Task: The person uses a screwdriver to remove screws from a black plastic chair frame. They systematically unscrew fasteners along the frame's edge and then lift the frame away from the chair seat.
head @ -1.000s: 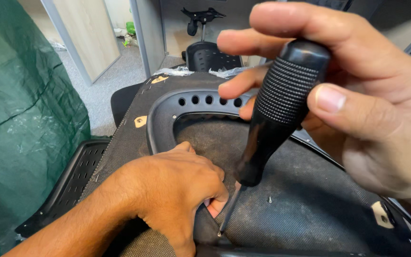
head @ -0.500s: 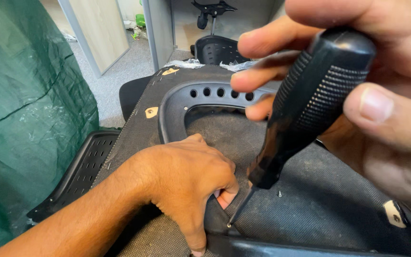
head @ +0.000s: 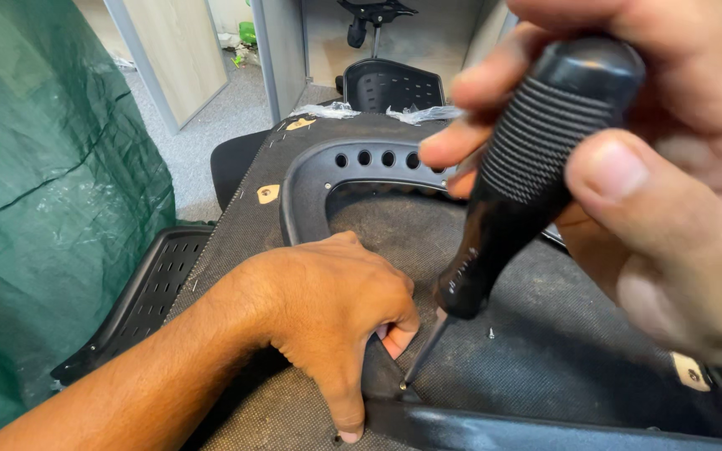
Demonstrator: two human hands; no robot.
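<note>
Black ribbed plastic fills the near right of the view: the handle of a screwdriver point(head: 536, 159), clamped in the right hand point(head: 653, 184), thumb pressed on the near side and fingers curled round the far side. The tool leans, its handle up and to the right, its thin metal shaft running down and left to a tip that meets a small screw at the edge of a dark plastic frame point(head: 311, 179). That frame is a curved black piece with a row of round holes along its far bend, lying on grey woven fabric point(head: 545, 351) stretched over a chair part. The left hand point(head: 336, 313) rests palm down on the fabric just left of the shaft, fingers bent and closed over the frame's edge, gripping it, with the thumb reaching down toward the near black rim point(head: 495, 430). A loose screw point(head: 491, 333) lies on the fabric just right of the shaft. Small tan patches point(head: 268, 194) sit on the fabric near the frame's left corner and at the lower right. Left of the work lies a perforated black panel point(head: 148, 292), and beyond it hangs a green sheet point(head: 43, 192). Another black chair back point(head: 399, 86) stands on the grey floor farther off.
</note>
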